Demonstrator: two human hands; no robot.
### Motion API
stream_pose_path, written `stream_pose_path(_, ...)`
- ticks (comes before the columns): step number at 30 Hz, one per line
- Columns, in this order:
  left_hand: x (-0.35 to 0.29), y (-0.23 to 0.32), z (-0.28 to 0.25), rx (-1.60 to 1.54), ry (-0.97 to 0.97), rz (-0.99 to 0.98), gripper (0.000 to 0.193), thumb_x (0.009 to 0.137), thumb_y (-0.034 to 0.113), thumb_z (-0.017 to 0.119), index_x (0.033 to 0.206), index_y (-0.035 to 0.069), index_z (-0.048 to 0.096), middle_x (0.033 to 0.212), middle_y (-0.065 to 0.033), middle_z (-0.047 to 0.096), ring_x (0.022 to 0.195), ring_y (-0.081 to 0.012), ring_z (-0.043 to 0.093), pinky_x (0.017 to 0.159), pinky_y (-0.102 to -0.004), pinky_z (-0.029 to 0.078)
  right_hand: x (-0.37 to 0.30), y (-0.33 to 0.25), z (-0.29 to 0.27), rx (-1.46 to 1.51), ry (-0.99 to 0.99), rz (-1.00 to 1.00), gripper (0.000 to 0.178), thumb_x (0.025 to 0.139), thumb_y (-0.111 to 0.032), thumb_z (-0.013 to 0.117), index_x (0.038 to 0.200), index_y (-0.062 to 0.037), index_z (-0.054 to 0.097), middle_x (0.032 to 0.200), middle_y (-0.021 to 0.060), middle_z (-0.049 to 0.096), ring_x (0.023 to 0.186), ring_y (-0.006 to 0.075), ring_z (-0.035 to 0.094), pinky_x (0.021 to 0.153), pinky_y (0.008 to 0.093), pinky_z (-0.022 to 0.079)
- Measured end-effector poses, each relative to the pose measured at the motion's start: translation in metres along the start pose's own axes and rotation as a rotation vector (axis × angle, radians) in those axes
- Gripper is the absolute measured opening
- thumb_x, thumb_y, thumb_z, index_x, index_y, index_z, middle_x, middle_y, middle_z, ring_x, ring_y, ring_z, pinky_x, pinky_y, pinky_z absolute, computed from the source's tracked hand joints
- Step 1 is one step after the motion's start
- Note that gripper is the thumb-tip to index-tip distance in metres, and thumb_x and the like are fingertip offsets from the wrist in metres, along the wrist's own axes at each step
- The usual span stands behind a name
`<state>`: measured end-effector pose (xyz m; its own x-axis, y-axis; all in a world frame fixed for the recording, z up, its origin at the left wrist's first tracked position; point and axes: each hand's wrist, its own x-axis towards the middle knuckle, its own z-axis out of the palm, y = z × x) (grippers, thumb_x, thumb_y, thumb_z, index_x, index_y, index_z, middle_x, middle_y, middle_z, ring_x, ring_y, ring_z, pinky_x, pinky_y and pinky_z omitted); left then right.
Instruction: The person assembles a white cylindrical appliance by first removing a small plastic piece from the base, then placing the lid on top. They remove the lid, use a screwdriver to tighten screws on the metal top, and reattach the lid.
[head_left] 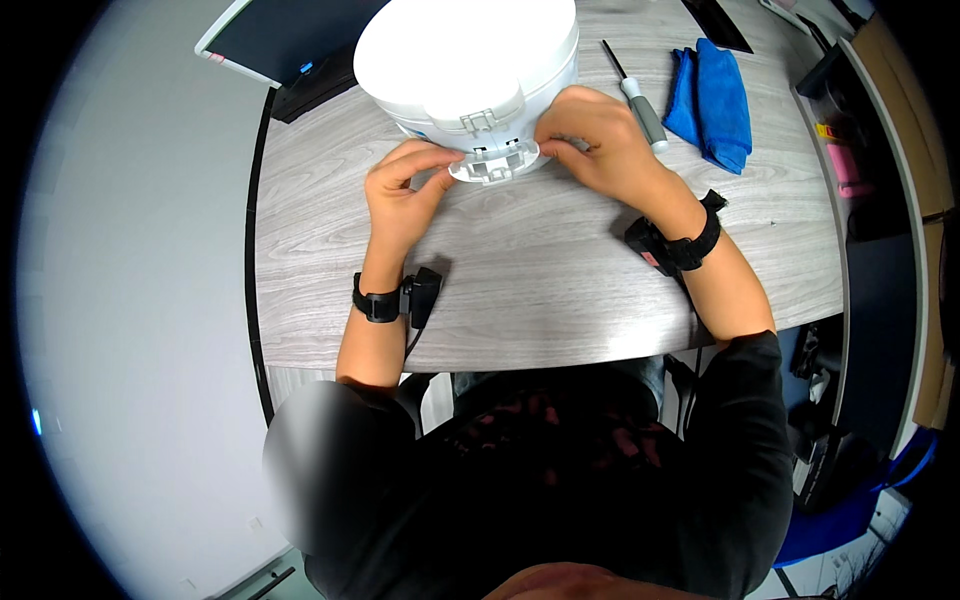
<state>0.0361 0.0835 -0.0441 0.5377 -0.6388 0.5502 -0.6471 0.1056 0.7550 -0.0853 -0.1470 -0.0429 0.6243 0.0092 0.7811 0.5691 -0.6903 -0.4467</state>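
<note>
The worktop (pixel 540 285) carries everything, its near edge running along the person's lap. Well back from that edge, left of centre, stands a white rounded container (pixel 548 85), its fastening side facing the near edge, probably for easy reach by both hands. A folded blue cloth (pixel 722 105) lies toward the far right corner, apart from the container. The left hand (pixel 400 195) and right hand (pixel 610 145) meet at the container's front wall, each grip pinching one end of the latch piece, likely to keep it level. Between cloth and container lies a screwdriver (pixel 642 105), its handle toward the near edge, just beside the right hand. Smallest is that white latch piece (pixel 494 163), right against the wall; whether it is attached, I cannot tell.
</note>
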Motion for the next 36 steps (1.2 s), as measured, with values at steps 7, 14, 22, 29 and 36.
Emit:
stream_pose_path(7,-0.001,-0.004,0.001,0.034,0.022,0.002,0.022,0.076,-0.008,0.074,0.094,0.004,0.076,0.09,-0.0051,0.072,0.081,-0.0129,0.065,0.069,-0.0248,0.05,0.003,-0.002,-0.001,-0.026,0.007,-0.036,0.013,0.072,0.0,0.078,0.08,-0.0013,0.069,0.081,0.0076,0.07,0.074,0.0217,0.066,0.063,0.0319,0.053)
stream_pose_path(14,-0.002,-0.003,0.005,0.009,0.031,-0.084,0.02,0.082,-0.001,0.075,0.102,0.001,0.072,0.093,-0.0056,0.07,0.084,-0.0108,0.063,0.075,-0.024,0.05,0.002,-0.013,0.004,0.075,0.11,0.215,0.012,0.076,-0.002,0.077,0.086,-0.0018,0.071,0.081,0.0091,0.071,0.069,0.0211,0.068,0.062,0.0294,0.055)
stream_pose_path(22,-0.003,-0.005,0.007,0.025,0.041,-0.079,0.022,0.084,0.001,0.076,0.105,0.0,0.07,0.096,-0.0047,0.07,0.085,-0.0092,0.062,0.077,-0.0231,0.049,0.001,-0.011,0.004,-0.071,0.089,0.11,0.015,0.076,-0.002,0.077,0.09,-0.003,0.072,0.081,0.0089,0.071,0.074,0.0221,0.068,0.065,0.0317,0.054)
stream_pose_path(29,-0.003,-0.007,0.005,-0.004,0.025,-0.028,0.022,0.077,-0.005,0.076,0.099,0.002,0.073,0.091,-0.0048,0.069,0.081,-0.0106,0.061,0.075,-0.0244,0.05,0.002,-0.009,0.001,-0.028,0.012,0.067,0.013,0.075,-0.001,0.077,0.087,-0.0023,0.072,0.081,0.009,0.071,0.073,0.0223,0.067,0.064,0.0317,0.054)
stream_pose_path(36,-0.003,-0.006,0.003,-0.017,0.026,-0.023,0.023,0.075,-0.006,0.076,0.096,0.004,0.075,0.087,-0.0031,0.069,0.077,-0.01,0.061,0.072,-0.0239,0.049,0.003,-0.004,-0.001,-0.021,-0.005,-0.013,0.012,0.075,-0.002,0.077,0.086,-0.0015,0.072,0.082,0.0097,0.071,0.071,0.022,0.067,0.061,0.0314,0.054)
